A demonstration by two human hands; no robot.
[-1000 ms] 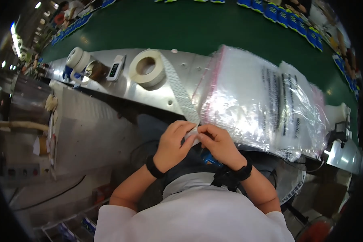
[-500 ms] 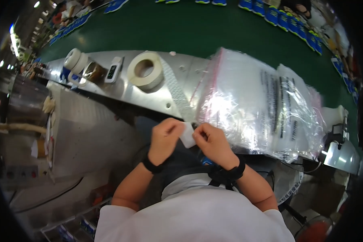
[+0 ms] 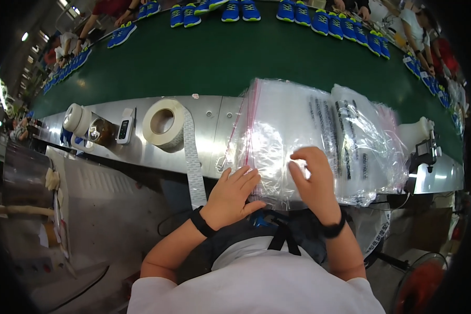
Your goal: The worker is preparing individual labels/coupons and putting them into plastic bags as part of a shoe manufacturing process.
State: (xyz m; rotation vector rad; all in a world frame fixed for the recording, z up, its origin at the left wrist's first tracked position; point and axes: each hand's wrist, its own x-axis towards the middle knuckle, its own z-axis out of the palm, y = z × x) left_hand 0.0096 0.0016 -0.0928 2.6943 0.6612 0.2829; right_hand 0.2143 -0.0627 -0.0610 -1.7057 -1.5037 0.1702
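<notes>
My left hand (image 3: pixel 231 198) lies flat with spread fingers on the left edge of a stack of clear plastic bags (image 3: pixel 280 125) with pink seams. Over the front middle of that stack is my right hand (image 3: pixel 318 183), its fingers bent and its thumb apart from the index finger. Glare from the plastic hides whether anything small clings to its fingertips. To the left stands a roll of labels (image 3: pixel 154 138); its strip (image 3: pixel 193 175) hangs over the metal table's front edge, beside my left hand.
A lidded bottle (image 3: pixel 97 128) with dark contents and a small white device with a display (image 3: pixel 124 131) stand left of the roll. Behind runs a green conveyor belt (image 3: pixel 193 63) carrying several blue shoes (image 3: pixel 240 10). Other people work along it. A white tape dispenser (image 3: pixel 421 138) sits at right.
Both hands have parted from the white label piece near the table's edge. My left hand now rests on the bags; my right has moved right, over them. The view has shifted too.
</notes>
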